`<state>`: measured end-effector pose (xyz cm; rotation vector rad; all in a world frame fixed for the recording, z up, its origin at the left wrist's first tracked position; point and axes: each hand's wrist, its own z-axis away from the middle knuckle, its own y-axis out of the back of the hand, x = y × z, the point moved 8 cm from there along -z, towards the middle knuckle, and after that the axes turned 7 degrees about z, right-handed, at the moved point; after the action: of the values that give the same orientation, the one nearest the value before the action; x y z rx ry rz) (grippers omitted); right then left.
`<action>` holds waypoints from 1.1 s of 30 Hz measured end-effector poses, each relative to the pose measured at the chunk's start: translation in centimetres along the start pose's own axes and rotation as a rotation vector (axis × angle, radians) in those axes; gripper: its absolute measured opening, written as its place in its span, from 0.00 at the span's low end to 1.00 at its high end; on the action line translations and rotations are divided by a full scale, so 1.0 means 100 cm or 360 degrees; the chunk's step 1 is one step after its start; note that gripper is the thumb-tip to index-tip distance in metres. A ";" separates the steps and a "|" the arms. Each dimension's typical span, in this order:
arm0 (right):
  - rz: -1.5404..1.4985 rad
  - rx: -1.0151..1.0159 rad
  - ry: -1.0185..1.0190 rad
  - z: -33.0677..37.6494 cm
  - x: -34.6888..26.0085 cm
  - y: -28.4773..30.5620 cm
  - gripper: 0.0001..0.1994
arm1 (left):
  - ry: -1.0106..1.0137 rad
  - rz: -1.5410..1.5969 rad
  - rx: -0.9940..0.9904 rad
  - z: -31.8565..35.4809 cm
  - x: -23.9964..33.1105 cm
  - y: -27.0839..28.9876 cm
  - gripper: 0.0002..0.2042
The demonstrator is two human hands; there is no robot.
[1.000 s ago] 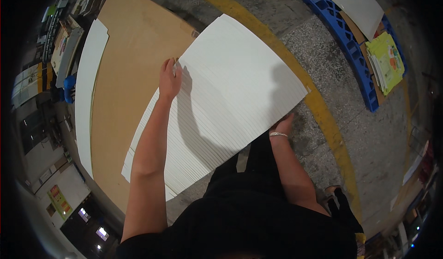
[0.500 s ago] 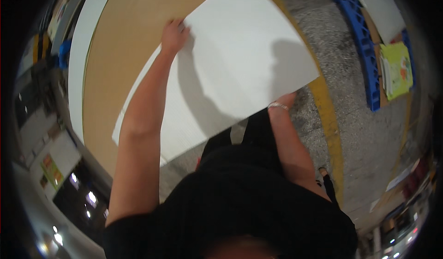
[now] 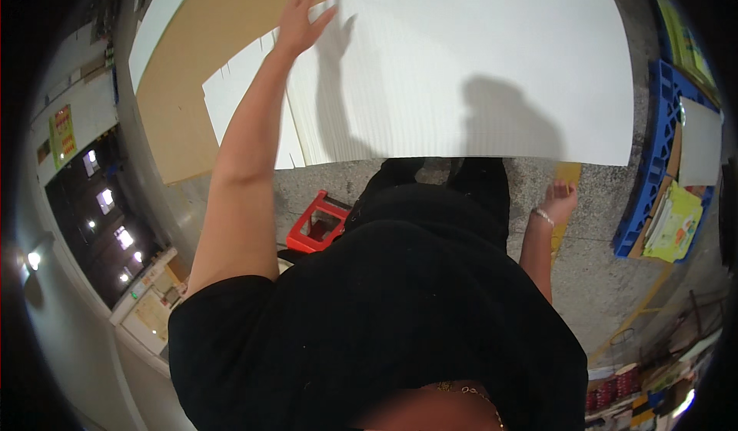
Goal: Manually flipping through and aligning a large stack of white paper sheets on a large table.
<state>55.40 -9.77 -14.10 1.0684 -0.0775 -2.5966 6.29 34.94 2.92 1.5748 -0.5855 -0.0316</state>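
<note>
A large white corrugated sheet [image 3: 477, 62] lies across the top of the view, over more white sheets [image 3: 238, 101] on a brown board surface [image 3: 184, 108]. My left hand [image 3: 301, 18] is stretched out with fingers spread, resting flat on the big sheet near its left part. My right hand [image 3: 560, 199] hangs low on the right, just below the sheet's near edge. It holds nothing and is apart from the sheet.
A red plastic stool [image 3: 317, 223] stands on the grey floor by my legs. At right a blue pallet [image 3: 652, 177] carries a white sheet [image 3: 699, 143] and yellow-green printed sheets [image 3: 675, 223]. A long white board [image 3: 157, 28] lies at the upper left.
The big sheet has moved away from me onto the pile. My right hand has let go of its near edge and dropped. My left hand has opened flat on the sheet.
</note>
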 end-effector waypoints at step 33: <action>0.2051 -0.0832 0.1791 0.339 0.127 -0.241 0.24 | 0.1020 -0.0144 -0.0676 0.366 -0.172 0.053 0.57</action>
<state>16.72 6.36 -2.53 1.3933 0.1357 -0.6640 -23.79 7.81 -1.77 1.1062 0.0044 0.2574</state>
